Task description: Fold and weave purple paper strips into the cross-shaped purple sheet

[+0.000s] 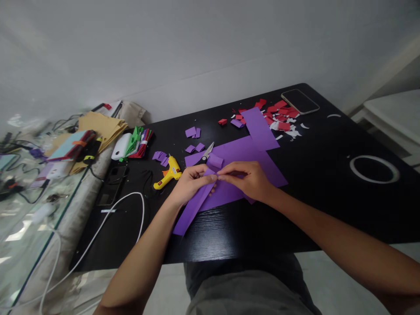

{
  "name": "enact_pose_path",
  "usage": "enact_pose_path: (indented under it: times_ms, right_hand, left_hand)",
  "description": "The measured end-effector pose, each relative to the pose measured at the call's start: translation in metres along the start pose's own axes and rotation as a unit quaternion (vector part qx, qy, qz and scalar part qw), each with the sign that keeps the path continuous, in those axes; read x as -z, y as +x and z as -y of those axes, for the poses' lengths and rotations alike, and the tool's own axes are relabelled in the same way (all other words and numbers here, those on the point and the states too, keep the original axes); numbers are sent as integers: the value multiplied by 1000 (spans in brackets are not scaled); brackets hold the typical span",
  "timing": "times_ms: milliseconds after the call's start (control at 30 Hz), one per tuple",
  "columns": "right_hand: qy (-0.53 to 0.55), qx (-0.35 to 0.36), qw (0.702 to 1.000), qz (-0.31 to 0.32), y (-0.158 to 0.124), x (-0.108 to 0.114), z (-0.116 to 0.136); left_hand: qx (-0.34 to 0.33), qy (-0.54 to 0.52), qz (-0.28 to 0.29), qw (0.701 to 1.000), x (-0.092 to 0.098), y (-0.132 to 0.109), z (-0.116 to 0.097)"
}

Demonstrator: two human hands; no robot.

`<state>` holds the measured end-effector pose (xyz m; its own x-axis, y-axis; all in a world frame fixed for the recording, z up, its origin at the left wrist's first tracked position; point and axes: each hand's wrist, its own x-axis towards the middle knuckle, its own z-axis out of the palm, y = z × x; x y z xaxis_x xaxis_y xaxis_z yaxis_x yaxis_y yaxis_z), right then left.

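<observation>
A long purple paper strip (193, 210) slants down toward the table's front edge, its upper end between my hands. My left hand (193, 183) is closed round the strip, thumb on top. With thumb and forefinger, my right hand (247, 177) pinches the strip's upper tip. Under both hands lies a large purple sheet (236, 153). Just beyond my fingers are a small curled purple piece (215, 160) and scissors (208, 151), their handles partly hidden. A yellow glue gun (169, 173) rests left of my left hand.
Small purple pieces (160, 156) lie beyond the glue gun. Another purple sheet (260, 129), red paper scraps (280, 114) and a phone (300, 101) are at the back right. A white ring (374, 169) sits on the right. A white cable (113, 205) crosses the left side.
</observation>
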<state>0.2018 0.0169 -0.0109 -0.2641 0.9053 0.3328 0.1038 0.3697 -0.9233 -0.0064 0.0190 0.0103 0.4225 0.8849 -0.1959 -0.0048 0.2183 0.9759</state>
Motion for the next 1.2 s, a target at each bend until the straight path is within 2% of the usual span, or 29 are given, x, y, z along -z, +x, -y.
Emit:
enact_pose_path:
  times_ms: [167, 400, 633, 867, 1033, 1100, 1200]
  right_hand:
    - [-5, 3, 1000, 2, 0, 0, -1]
    - [15, -27, 999, -9, 1, 0, 2]
    - [-8, -3, 1000, 0, 1, 0, -1]
    - [47, -45, 998, 0, 2, -1, 3]
    - [72, -73, 994, -29, 2, 0, 3]
    - [80, -79, 993, -20, 1, 0, 3]
    - [82, -90, 992, 29, 1, -1, 3]
  left_hand:
    - [1, -2, 0, 1000, 0, 0, -1]
    - [-9, 1, -20, 1000, 1, 1, 0]
    - [4, 2, -20, 1000, -1, 1, 1]
    - [0, -7, -15, 1000, -1, 0, 1]
    - [-3, -9, -21, 1000, -1, 0, 0]
    - [-3, -10, -17, 1000, -1, 0, 1]
    - [-7, -9, -9, 1000, -2, 1, 1]
